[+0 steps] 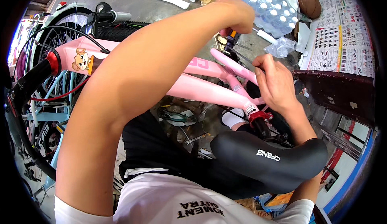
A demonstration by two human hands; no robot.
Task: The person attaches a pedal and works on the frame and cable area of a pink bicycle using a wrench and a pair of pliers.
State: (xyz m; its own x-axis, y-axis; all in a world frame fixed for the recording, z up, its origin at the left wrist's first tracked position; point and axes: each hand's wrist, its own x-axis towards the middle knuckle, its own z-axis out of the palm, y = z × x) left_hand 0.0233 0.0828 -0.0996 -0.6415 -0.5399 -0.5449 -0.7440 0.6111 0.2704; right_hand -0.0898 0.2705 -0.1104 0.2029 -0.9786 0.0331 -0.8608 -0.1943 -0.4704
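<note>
A pink bicycle frame [209,88] with a cartoon mouse sticker lies across my view, with a black saddle [268,153] close to my body. My left hand [238,16] reaches over the frame to its far side. Its fingers curl closed, and what they hold is hidden. Just below it is a dark blue and orange part [231,37], too small to name. At the rear tubes, my right hand [276,83] is closed in a pinch, at the end of a thin dark strand [241,56]; whether it grips the strand cannot be made out. A red seat clamp [260,117] circles the seat post.
Shrink-wrapped water bottles [266,8] and a basketball [309,5] are on the far floor. A dark cabinet [334,97] with printed sheets stands at right. Other bicycles [50,83] crowd the left. Green-handled pliers [177,116] and loose tools lie beneath the frame.
</note>
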